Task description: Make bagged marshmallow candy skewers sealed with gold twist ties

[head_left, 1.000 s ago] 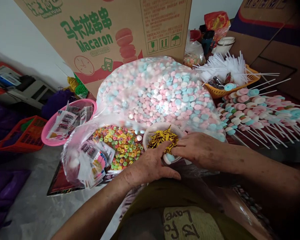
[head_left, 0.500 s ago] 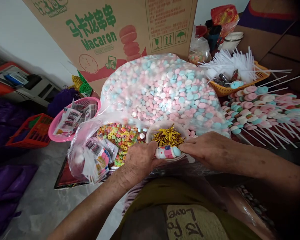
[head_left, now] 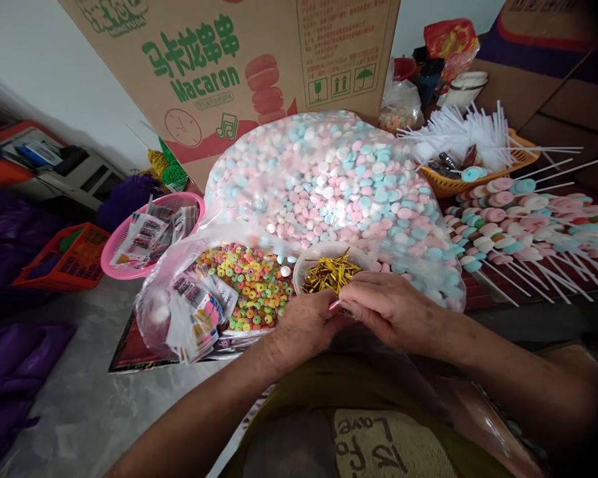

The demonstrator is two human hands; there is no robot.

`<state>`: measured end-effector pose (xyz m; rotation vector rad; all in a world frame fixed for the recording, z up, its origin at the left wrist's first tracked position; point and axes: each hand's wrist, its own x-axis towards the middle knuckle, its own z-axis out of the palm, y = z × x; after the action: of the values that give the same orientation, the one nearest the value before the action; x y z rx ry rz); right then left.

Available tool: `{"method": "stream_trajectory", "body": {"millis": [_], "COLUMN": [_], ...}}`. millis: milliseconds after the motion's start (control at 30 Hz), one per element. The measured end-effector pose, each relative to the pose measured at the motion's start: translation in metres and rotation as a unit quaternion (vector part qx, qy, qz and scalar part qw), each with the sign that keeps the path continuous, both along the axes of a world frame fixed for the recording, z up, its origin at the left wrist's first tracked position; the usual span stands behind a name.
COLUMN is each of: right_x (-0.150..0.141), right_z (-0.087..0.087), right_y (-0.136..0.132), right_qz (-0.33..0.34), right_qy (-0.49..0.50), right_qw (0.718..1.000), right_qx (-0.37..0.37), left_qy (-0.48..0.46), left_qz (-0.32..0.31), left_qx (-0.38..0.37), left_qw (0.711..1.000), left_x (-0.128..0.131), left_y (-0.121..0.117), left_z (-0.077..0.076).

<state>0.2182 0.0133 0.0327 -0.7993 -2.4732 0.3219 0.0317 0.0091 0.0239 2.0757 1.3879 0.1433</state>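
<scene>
My left hand (head_left: 306, 323) is closed around a small candy bag, of which only a pink sliver (head_left: 335, 305) shows between the hands. Against it, my right hand (head_left: 393, 310) has its fingertips pinched at the same spot; whether a tie is in them is hidden. Just beyond both hands stands a white bowl (head_left: 299, 273) of gold twist ties (head_left: 331, 273). To the left lie ring-shaped candies (head_left: 256, 285) in clear plastic, with a pile of small printed bags (head_left: 198, 312) on them. A large clear sack of pastel candies (head_left: 329, 182) fills the middle.
A Macaron carton (head_left: 204, 73) stands behind the sack. At the left is a pink basket (head_left: 110, 262) of printed bags, near an orange crate (head_left: 62, 265). At the right are a yellow basket (head_left: 523, 156) of white sticks and a heap of candy skewers (head_left: 528, 222).
My right hand has moved left and inward over the top of the candy bag. The bag was visible over the bowl's front rim and is now mostly covered by my hands. The view shifted slightly.
</scene>
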Motion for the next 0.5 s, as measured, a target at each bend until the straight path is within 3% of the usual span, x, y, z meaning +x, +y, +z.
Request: {"method": "stream_trajectory", "body": {"millis": [67,133,200,267,367,433,500], "right_x": [-0.001,0.005,0.010,0.011,0.002,-0.005,-0.010], "right_z": [0.002,0.008,0.013,0.015,0.010,0.004,-0.001], "right_y": [0.002,0.005,0.008,0.010,0.011,0.010,0.007], "right_qz": [0.012,0.015,0.015,0.027,0.042,0.031,-0.023], "right_qy": [0.005,0.012,0.023,0.024,0.022,0.035,0.075], "right_qw": [1.000,0.998,0.994,0.993,0.995,0.995,0.989], "right_qx": [-0.022,-0.063,-0.103,-0.116,-0.092,-0.089,-0.122], "left_qy": [-0.157,-0.295,-0.320,-0.285,-0.278,-0.307,-0.338], "left_qz": [-0.004,-0.034,-0.076,-0.091,-0.005,0.077,0.139], "left_qx": [-0.067,-0.137,-0.205,-0.283,-0.363,-0.353,-0.315], "left_qw": [0.985,0.945,0.922,0.911,0.889,0.880,0.876], "left_x": [-0.007,-0.023,-0.041,-0.052,-0.047,-0.036,-0.026], "left_y": [0.001,0.004,0.005,0.001,-0.011,-0.019,-0.023], "left_z": [0.003,0.011,0.017,0.017,0.009,0.003,0.000]}}
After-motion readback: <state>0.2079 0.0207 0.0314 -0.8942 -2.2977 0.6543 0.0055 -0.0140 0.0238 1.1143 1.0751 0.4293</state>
